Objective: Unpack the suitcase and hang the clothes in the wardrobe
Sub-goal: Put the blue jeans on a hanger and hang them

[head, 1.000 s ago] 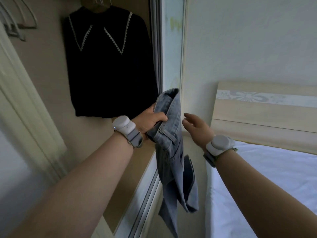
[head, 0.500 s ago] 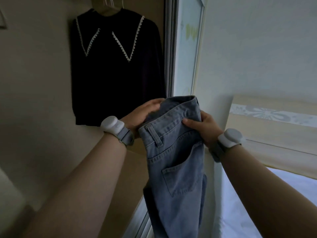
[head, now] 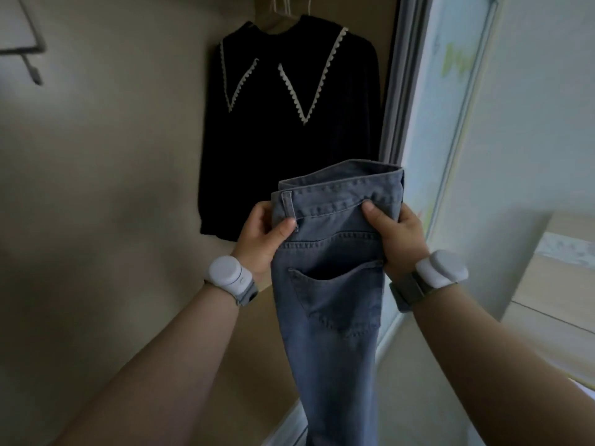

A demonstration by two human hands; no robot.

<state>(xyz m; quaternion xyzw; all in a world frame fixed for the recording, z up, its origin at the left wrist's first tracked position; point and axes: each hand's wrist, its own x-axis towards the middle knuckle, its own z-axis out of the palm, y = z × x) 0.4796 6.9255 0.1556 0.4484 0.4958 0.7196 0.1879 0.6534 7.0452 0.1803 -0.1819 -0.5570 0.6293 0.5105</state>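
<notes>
Blue jeans (head: 335,304) hang folded lengthwise in front of me, back pocket facing me, legs dropping out of the bottom of the frame. My left hand (head: 262,239) pinches the waistband at its left edge by a belt loop. My right hand (head: 397,233) grips the waistband's right side, thumb on top. Behind the jeans, inside the wardrobe (head: 112,188), a black top (head: 283,149) with a white-trimmed collar hangs on a hanger (head: 283,14). The suitcase is out of view.
The wardrobe's sliding door frame (head: 396,91) stands just right of the black top. An empty hanger (head: 29,53) shows at the upper left. A wooden headboard (head: 553,300) is at the right edge.
My right hand, free a second ago, has taken the waistband. Both hands have spread the jeans flat with the pocket toward me. The view has swung left toward the wardrobe.
</notes>
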